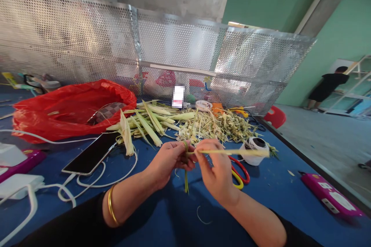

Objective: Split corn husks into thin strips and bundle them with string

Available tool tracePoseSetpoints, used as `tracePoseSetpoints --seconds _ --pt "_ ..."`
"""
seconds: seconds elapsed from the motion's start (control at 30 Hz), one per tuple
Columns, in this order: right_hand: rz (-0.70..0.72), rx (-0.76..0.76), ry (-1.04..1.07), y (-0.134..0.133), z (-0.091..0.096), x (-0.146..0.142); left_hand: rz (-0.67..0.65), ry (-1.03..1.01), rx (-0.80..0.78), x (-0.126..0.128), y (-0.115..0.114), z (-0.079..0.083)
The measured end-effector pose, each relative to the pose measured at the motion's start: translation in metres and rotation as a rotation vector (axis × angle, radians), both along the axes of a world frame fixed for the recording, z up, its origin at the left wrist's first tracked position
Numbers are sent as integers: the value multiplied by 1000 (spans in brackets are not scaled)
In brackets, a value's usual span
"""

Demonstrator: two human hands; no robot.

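Observation:
Thumb and fingers of my left hand [165, 162] are closed on a narrow green leaf strip [186, 183], whose lower end hangs below the fingers. My right hand [217, 175] meets the left at the fingertips and pinches a pale, flat husk strip [237, 153] that sticks out to the right. At the fingertips the two strips come together; how they join is hidden. Scissors with red and yellow handles [245, 173] lie behind my right hand, beside a white spool [254, 156]. Beyond both hands are loose corn husks [150, 125] and a heap of dried plant pieces [223, 125].
A red plastic bag [58, 114] and a phone [89, 154] with white cables occupy the left side. At the right edge lies a purple packet [330, 195]. A perforated metal screen [179, 46] borders the blue table [139, 216]. Far right, a person [327, 87] stands by shelves.

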State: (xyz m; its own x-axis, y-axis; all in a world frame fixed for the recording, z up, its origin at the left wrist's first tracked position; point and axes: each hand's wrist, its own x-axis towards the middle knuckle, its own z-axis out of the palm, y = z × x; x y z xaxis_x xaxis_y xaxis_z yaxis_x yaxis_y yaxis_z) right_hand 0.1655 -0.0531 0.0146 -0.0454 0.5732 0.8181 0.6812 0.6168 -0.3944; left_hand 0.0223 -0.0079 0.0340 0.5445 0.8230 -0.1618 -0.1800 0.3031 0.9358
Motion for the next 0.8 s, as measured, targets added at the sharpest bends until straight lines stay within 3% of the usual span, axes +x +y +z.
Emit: tracePoseSetpoints --seconds 0.13,0.2,0.4,0.53,0.67,0.8 --pt "73 -536 517 8 1 4 -17 38 59 -1 2 2" --pt "152 -694 657 11 1 5 0 55 69 -1 3 2" --pt "223 -796 851 12 8 5 64 93 79 0 6 -1" --pt "262 -943 997 13 13 6 81 133 182 0 6 -1" --pt "275 -952 1066 13 16 7 100 139 271 0 5 2" --pt "290 -955 1077 14 15 8 107 126 262 0 4 5"
